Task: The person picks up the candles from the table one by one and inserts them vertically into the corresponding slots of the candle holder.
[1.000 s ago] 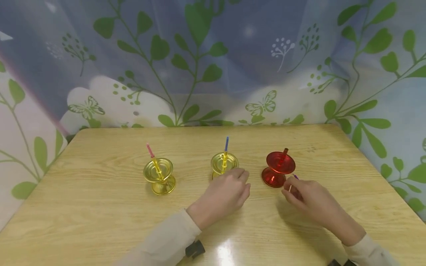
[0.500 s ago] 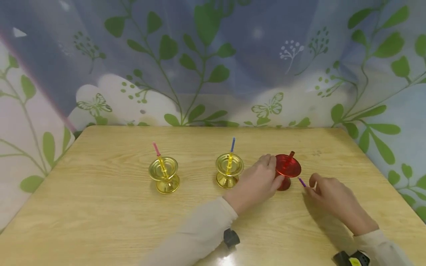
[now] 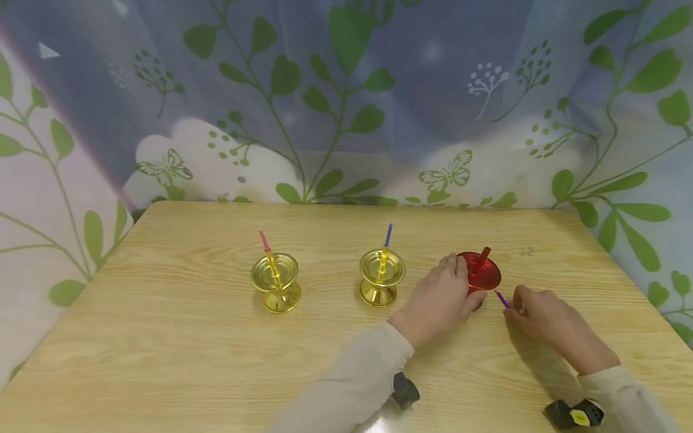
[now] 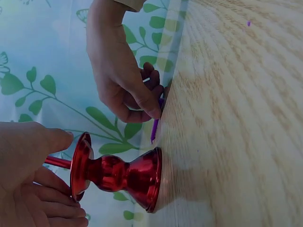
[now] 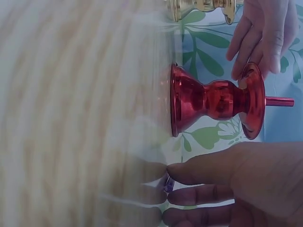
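A shiny red candle holder [image 3: 483,275] stands upright at the right, an upright tube at the centre of its dish. My left hand [image 3: 440,297] is round the left side of that dish. In the left wrist view, my thumb and fingers [image 4: 61,208] lie on opposite sides of the dish [image 4: 81,165]. To the right of the holder, my right hand [image 3: 552,316] pinches a thin purple candle [image 3: 502,299] low over the tabletop. The candle [image 4: 155,130] points towards the holder's foot; its other end is hidden by the right fingers.
Two gold candle holders stand to the left: one with a pink candle [image 3: 264,239], one with a blue candle [image 3: 388,234]. The wooden table [image 3: 189,337] ends at a leaf-patterned curtain [image 3: 303,120]. A tiny purple speck [image 4: 249,23] shows in the left wrist view.
My left hand has moved right, from in front of the middle gold holder to the red holder's dish. My right hand has shifted slightly right and more of the purple candle shows.
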A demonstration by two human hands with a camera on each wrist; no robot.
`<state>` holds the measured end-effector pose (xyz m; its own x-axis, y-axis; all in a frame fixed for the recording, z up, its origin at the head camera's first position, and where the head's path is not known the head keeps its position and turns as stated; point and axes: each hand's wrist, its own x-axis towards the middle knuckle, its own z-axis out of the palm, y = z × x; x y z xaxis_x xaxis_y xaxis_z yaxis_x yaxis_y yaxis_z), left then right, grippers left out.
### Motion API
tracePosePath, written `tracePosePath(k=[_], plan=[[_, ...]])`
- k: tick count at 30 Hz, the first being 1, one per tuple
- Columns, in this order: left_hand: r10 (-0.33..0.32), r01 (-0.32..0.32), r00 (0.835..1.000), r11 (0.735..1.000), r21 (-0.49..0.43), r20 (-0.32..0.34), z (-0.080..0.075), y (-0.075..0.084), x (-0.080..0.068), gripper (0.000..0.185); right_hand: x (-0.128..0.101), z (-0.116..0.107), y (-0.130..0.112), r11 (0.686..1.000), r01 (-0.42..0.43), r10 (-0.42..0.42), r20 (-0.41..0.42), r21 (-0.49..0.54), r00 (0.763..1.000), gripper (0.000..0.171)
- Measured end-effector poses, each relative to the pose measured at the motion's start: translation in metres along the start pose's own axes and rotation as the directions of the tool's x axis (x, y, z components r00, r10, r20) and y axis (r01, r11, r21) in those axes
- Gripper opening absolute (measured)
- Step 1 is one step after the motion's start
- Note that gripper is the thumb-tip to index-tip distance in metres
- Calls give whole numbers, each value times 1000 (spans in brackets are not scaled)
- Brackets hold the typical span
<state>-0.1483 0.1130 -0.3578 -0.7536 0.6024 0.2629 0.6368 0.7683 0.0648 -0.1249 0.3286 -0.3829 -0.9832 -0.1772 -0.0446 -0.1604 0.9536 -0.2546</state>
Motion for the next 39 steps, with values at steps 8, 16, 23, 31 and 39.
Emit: tracePosePath(k=[8,16,23,31,39], plan=[[-21,22,999,1000,-20,38,2,-4,0,61,2,3,0,1000,8,-8,-11,-16,1000,11],[-36,37,999,999,-30,31,7,-6,2,62,3,2,-1,999,-9,10,15,-38,1000,12],[-39,40,999,998,-51,20,7,-5,1,62,2,4,1,999,2,-2,-8,-33,1000,15],[-36,37,999,999,-31,16,6,-4,1,61,3,8,2,999,39,-41,-82,-22,996,20],[-39,39,999,999,16,6,5,-2,0,59,5,6,0,1000,27,-28,-104,-4,994,12]])
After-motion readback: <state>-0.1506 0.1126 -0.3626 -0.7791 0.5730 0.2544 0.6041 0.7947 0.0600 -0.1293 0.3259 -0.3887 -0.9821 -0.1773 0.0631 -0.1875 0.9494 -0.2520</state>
